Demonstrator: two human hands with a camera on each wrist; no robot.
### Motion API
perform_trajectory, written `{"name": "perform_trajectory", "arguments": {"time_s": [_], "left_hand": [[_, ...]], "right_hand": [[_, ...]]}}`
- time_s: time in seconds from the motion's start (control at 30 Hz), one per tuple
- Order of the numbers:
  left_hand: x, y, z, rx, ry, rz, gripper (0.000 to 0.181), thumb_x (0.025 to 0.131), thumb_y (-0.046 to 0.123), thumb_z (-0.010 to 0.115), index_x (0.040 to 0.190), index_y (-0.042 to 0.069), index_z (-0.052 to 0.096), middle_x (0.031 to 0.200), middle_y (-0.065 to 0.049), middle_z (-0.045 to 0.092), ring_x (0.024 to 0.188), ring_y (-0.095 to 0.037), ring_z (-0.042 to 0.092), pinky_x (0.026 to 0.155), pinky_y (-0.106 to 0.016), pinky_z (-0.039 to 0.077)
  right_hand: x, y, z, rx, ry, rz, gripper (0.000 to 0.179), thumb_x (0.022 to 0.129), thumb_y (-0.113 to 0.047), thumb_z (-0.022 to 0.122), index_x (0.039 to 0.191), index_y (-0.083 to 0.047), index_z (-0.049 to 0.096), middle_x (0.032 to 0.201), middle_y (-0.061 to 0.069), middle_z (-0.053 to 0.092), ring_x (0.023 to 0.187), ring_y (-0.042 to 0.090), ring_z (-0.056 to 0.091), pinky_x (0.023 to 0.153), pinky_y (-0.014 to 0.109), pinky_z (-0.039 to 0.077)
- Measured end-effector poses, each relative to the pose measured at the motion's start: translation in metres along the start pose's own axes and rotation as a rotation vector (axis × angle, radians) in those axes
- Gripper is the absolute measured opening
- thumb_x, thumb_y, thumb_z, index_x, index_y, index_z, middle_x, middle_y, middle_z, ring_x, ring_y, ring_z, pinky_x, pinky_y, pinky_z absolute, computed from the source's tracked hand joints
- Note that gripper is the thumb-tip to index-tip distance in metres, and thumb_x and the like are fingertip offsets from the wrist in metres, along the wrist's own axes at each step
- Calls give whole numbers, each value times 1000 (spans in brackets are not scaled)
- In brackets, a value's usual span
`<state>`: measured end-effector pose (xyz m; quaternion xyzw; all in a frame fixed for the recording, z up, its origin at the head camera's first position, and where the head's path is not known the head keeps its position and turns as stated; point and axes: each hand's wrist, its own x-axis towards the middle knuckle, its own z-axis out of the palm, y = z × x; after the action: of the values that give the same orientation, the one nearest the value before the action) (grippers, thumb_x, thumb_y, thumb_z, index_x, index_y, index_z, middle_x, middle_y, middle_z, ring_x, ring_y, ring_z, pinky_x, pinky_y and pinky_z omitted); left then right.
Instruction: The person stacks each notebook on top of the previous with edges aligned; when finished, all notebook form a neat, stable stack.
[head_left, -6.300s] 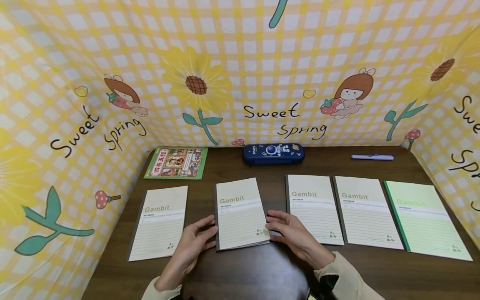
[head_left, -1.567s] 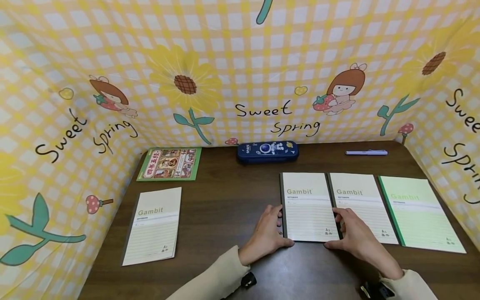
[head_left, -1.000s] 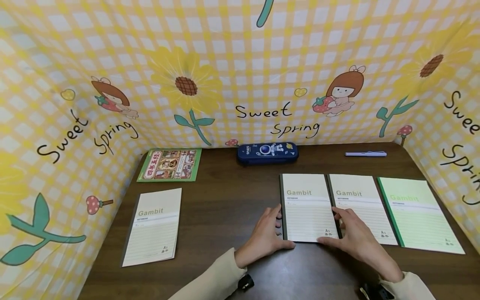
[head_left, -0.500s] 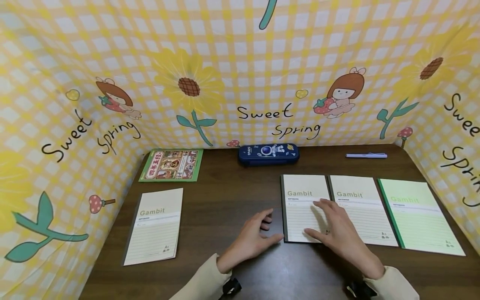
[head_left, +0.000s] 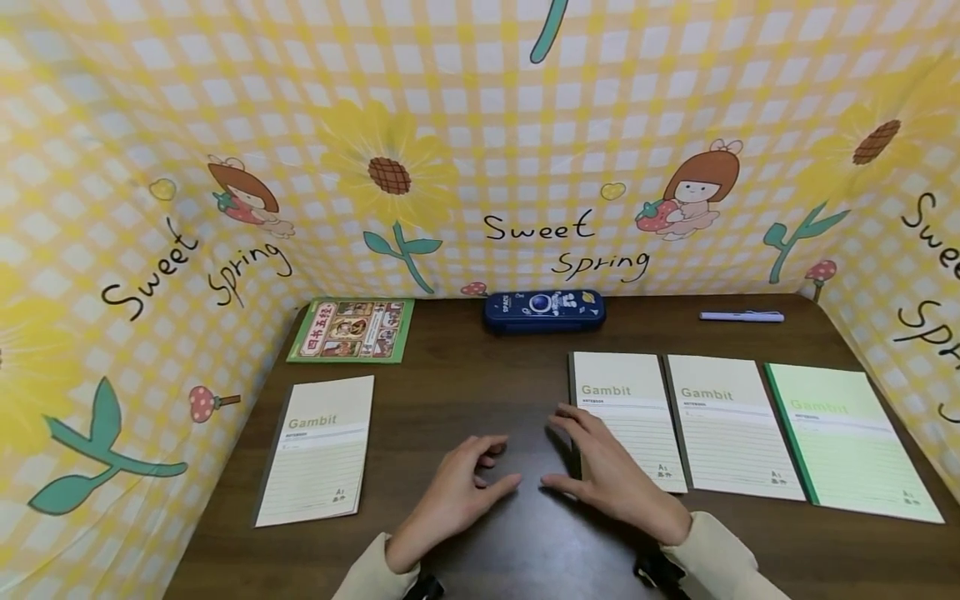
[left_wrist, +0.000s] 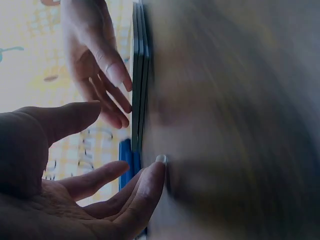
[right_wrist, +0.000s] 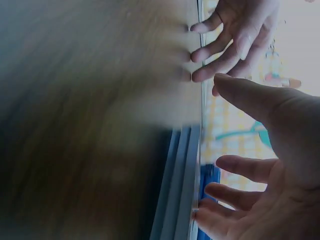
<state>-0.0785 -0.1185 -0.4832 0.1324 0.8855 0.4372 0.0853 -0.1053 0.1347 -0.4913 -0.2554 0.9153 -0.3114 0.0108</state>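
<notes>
My left hand [head_left: 459, 492] hovers over the bare table between the notebooks, fingers loosely bent, holding nothing. My right hand [head_left: 618, 479] is at the left side of a white Gambit notebook [head_left: 622, 371], partly covering it, with nothing in its grasp. Layered edges in the right wrist view show that this notebook tops a stack [right_wrist: 177, 185]. To its right lie another white notebook [head_left: 735, 425] with a dark spine and a pale green notebook [head_left: 847, 433] with a green spine. A further white notebook [head_left: 315, 450] lies at the left, nearest my left hand.
On the brown table [head_left: 450, 383], a green-bordered picture book [head_left: 350, 331] lies back left. A dark blue pencil case [head_left: 543, 312] stands at the back middle, and a lilac pen [head_left: 741, 317] back right. Yellow checked cloth [head_left: 495, 125] encloses the back and sides.
The middle notebook was gripped by both hands, carried right and laid on the neighbouring notebook, where both hands squared the edges. Since then both hands have released it and moved left.
</notes>
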Motion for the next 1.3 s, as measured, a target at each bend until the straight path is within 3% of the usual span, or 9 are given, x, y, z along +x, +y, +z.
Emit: {"name": "perform_trajectory", "arguments": {"time_s": [0.27,0.5,0.73,0.93,1.07,1.2,1.3], "left_hand": [[-17,-17,-21,-34,129,-74,48,93,32,81,132,8,69,119,-13,70,104,-28,72,75,-26,60],[-32,-22,-45,7,213,-148,43,92,27,81,132,12,70,121,-10,70,105,-27,72,78,-28,62],[-47,-38,-70,76,299,-199,46,94,31,80,133,10,69,123,-14,70,108,-28,72,79,-29,63],[-69,-52,-92,256,391,-244,47,95,30,79,134,6,68,127,-18,69,112,-36,70,88,-48,61],[-82,-62,-107,314,433,-268,48,95,31,78,134,5,68,131,-21,68,116,-42,68,92,-58,57],[-95,-72,-121,342,432,-286,47,97,31,76,133,1,68,132,-26,66,120,-47,65,96,-62,53],[-105,-79,-130,375,397,-333,50,98,31,74,133,-3,66,139,-34,60,128,-56,57,104,-70,46]], "right_hand": [[15,-20,25,39,-113,-66,80,88,-45,83,152,-8,51,161,15,45,148,34,47,117,53,45],[34,-39,39,37,-268,-140,83,93,-51,76,159,-12,42,168,9,37,153,29,41,122,50,41],[49,-59,56,17,-356,-224,82,96,-52,72,160,-13,40,169,7,36,156,27,37,123,51,39],[63,-77,73,-15,-430,-325,81,98,-55,67,161,-13,39,171,6,33,159,26,33,125,47,37],[75,-91,83,-44,-453,-377,81,99,-57,64,161,-12,38,172,5,32,160,25,31,127,43,35],[87,-104,94,-67,-474,-399,83,99,-60,63,162,-12,37,173,6,30,160,24,29,127,40,34],[95,-112,101,-73,-486,-411,85,99,-61,62,163,-12,35,173,7,28,161,24,29,129,40,32]]}}
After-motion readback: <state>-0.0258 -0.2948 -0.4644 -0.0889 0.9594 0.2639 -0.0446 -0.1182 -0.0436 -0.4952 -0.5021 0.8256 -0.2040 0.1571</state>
